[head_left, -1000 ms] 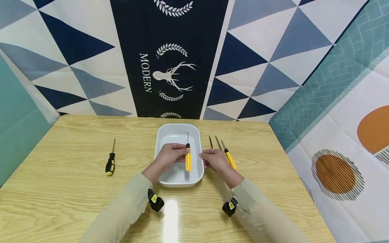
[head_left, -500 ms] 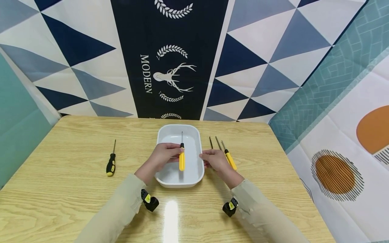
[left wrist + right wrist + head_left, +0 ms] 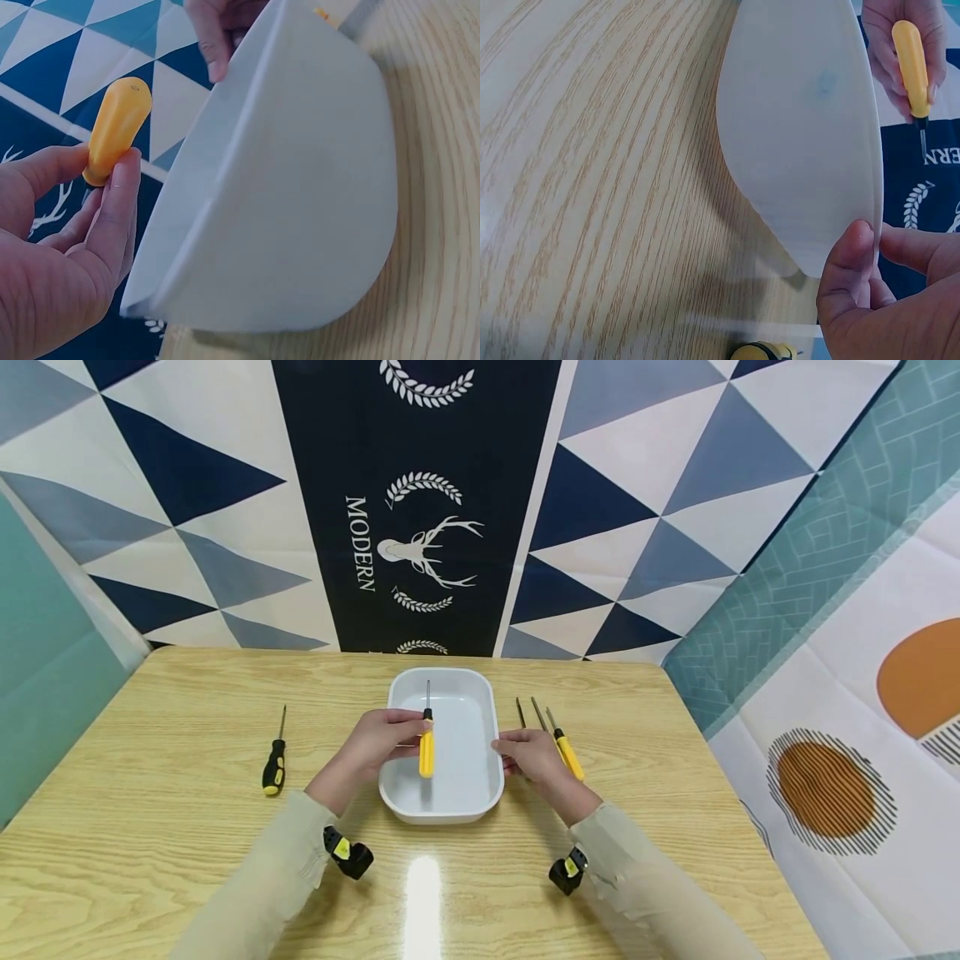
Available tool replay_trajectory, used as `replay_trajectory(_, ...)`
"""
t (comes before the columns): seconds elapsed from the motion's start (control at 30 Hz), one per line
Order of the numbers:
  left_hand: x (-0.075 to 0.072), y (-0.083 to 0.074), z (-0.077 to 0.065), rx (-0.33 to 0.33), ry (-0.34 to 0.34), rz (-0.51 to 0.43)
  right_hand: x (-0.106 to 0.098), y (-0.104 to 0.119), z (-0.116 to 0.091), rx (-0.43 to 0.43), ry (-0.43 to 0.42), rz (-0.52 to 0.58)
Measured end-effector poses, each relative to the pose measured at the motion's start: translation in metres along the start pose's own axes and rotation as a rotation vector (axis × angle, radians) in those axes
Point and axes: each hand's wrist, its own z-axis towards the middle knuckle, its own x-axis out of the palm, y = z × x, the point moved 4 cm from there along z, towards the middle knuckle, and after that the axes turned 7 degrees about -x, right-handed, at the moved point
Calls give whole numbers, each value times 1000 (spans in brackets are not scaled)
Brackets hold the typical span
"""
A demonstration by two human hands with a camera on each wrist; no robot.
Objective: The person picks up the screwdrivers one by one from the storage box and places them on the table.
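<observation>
A screwdriver (image 3: 427, 752) with a yellow handle and black collar is pinched by my left hand (image 3: 382, 737) above the left side of a white tray (image 3: 442, 814). Its shaft points toward the back wall; in the left wrist view the yellow handle (image 3: 120, 124) sits between thumb and fingers. My right hand (image 3: 536, 753) grips the tray's right rim, thumb on the outer wall in the right wrist view. Just beyond that hand lie several screwdrivers, one with a yellow handle (image 3: 570, 757) plainly visible; others are partly hidden by the hand.
A black-and-yellow screwdriver (image 3: 274, 764) lies on the wooden table (image 3: 187, 827) to the left. Behind the table's far edge hangs a patterned cloth (image 3: 420, 552). Each wrist carries a small black camera (image 3: 352, 857).
My left hand has moved left with the yellow screwdriver, from over the tray's right part to its left part. The right hand stays on the rim.
</observation>
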Motion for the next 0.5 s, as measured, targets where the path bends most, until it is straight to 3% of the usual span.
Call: replay_trajectory(0.5,-37,5,-9,32,26,-17,0,3,-3,-9,7,-1)
